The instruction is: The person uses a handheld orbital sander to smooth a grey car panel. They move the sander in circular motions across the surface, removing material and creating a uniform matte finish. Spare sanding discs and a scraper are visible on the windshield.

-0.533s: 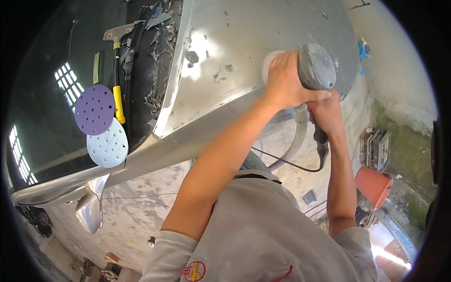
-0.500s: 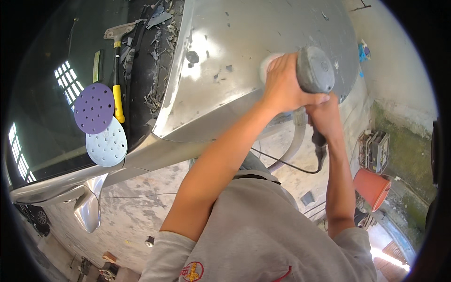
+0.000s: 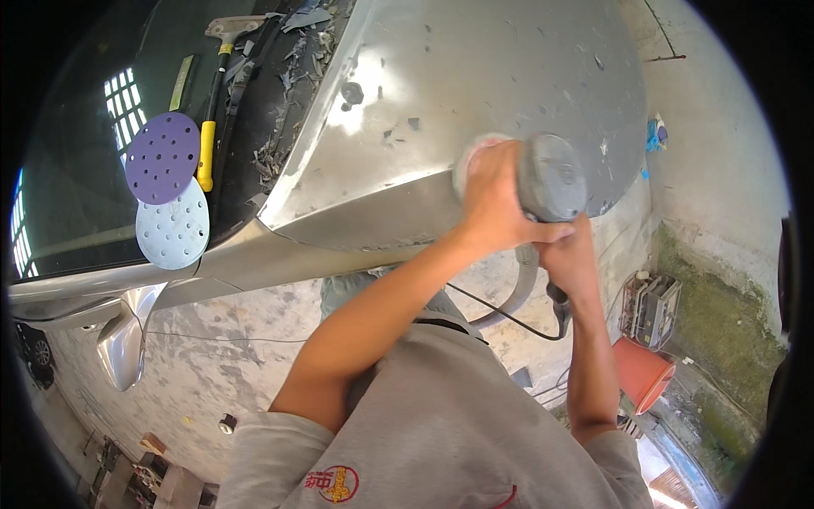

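Observation:
My left hand [image 3: 492,195] is closed round the head of a grey power sander [image 3: 551,174], whose pale pad rests near the side edge of a silver car's hood [image 3: 475,68]. Behind and below it my right hand [image 3: 564,263] grips the sander's rear handle, with a ribbed hose [image 3: 515,299] and a black cord hanging below. At the left on the dark windscreen lie a purple perforated disc [image 3: 161,157], a light blue one [image 3: 171,231], a yellow-gripped scraper [image 3: 206,157] and a thin pale green strip [image 3: 181,82].
Torn grey scraps [image 3: 301,93] line the windscreen's edge. A side mirror [image 3: 119,343] sticks out at left. At right are a stained wall [image 3: 704,161], a wire-framed crate [image 3: 653,310] and a red bucket [image 3: 640,373]. A cable crosses the floor [image 3: 216,369].
Both my hands have moved the sander down the picture toward the hood's side edge, and slightly left. The view has shifted, so windscreen items sit higher and bucket and crate lower and further left.

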`<state>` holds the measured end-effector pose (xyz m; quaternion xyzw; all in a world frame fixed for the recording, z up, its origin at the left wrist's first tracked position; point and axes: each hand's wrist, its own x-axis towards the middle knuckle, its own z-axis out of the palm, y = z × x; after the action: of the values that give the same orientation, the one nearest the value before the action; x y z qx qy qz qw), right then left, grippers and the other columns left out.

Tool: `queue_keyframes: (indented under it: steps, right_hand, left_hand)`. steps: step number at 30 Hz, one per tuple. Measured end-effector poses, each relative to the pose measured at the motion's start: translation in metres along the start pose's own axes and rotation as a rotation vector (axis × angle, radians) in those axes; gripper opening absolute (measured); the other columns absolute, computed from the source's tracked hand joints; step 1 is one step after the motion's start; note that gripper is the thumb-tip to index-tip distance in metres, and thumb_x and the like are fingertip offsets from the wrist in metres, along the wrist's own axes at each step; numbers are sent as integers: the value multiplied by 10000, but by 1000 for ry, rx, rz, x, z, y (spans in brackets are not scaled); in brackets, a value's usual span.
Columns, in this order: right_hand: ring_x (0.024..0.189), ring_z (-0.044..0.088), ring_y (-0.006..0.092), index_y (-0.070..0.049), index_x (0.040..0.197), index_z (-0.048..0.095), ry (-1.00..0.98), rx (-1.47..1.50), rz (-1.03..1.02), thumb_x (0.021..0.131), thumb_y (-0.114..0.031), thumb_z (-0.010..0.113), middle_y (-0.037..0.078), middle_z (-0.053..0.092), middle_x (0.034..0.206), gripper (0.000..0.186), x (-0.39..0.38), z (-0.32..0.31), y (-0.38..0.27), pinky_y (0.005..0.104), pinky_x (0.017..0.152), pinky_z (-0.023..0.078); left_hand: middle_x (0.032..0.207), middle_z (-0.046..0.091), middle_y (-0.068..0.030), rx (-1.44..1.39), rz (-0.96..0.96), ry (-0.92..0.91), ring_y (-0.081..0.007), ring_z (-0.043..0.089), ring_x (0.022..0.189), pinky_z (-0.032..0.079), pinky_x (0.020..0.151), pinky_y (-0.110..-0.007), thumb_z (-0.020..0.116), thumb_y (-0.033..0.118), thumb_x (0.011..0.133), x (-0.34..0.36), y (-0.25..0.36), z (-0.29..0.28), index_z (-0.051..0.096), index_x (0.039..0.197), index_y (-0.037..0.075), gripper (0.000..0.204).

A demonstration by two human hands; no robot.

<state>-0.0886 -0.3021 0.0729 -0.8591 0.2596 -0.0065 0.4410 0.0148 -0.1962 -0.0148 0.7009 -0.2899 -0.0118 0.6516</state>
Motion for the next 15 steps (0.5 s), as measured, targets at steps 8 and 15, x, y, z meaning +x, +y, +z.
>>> queue_keyframes:
  steps: [8,15]
  right_hand:
    - [1074,746,266,60,1258,679,-61,3,-26,908,-20,732,181,788,1134,363,2,-8,1,391,949,579]
    - [1115,756,299,52,1295,656,-95,3,-193,903,-23,741,207,783,1173,408,-4,11,4,408,965,576]
  left_hand:
    - [1356,650,-229,-10,-62,2,-438,590,1325,410,1155,-561,991,674,540,-4,7,5,565,1454,4,1211]
    - [1272,715,-194,-22,15,127,-432,655,1213,451,1115,-560,989,577,593,-20,4,-22,635,1348,-3,1015]
